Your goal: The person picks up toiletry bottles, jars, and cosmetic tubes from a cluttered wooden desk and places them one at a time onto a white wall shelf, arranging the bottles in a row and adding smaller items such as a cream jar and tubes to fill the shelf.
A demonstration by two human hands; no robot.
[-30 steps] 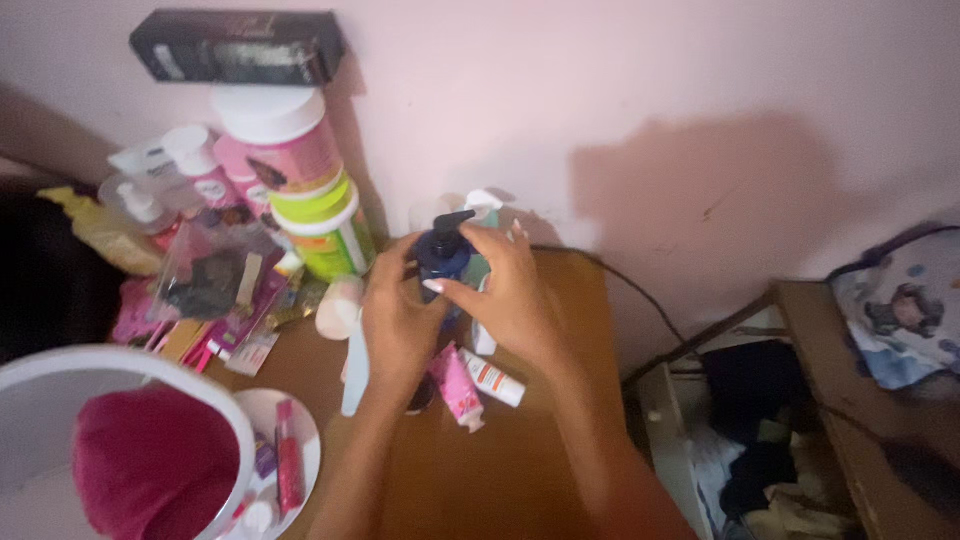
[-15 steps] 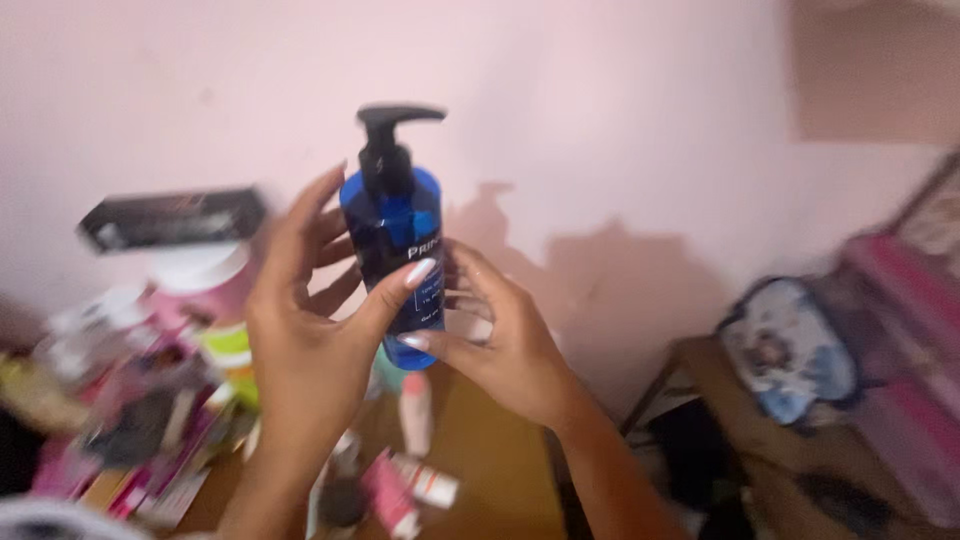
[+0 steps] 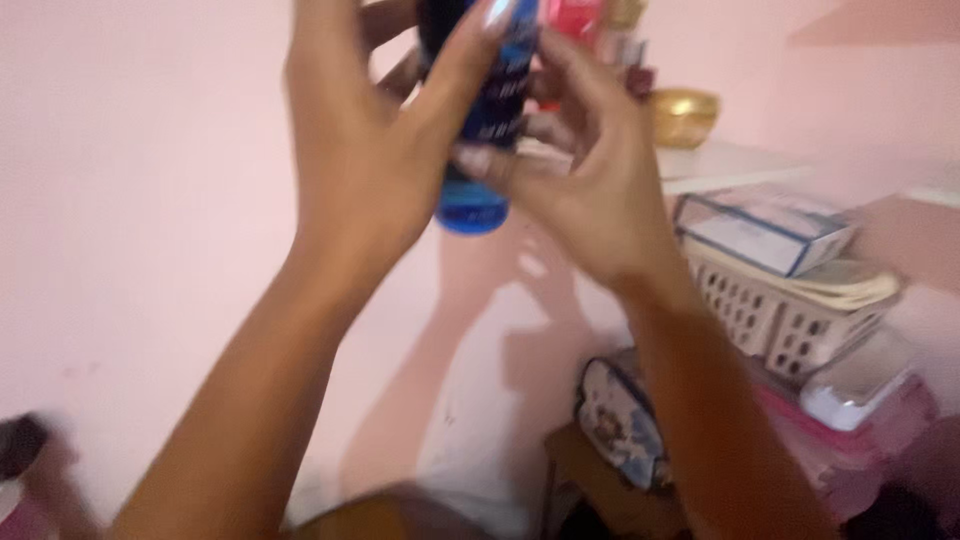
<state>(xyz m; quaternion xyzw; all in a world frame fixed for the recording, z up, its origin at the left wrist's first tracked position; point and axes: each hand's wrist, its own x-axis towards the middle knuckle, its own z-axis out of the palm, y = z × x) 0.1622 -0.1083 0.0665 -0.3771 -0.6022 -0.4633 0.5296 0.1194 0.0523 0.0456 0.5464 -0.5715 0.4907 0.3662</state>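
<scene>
- Blue bottle [image 3: 478,150] raised high against pink wall [image 3: 150,200], top cut off by frame edge.
- Left hand [image 3: 370,150] wrapped round bottle, fingers across its front.
- Right hand [image 3: 590,190] gripping from other side, fingertips on lower part.
- Behind, right: gold bowl [image 3: 683,115] on shelf [image 3: 730,160]; below, box [image 3: 765,228] over white basket [image 3: 790,310].
- Patterned pouch [image 3: 620,420] low, near right forearm.
- Blurred; finer detail unreadable.

A gold bowl [image 3: 684,115] sits on a shelf [image 3: 735,165] above a white basket [image 3: 775,315] and patterned pouch [image 3: 618,425].
</scene>
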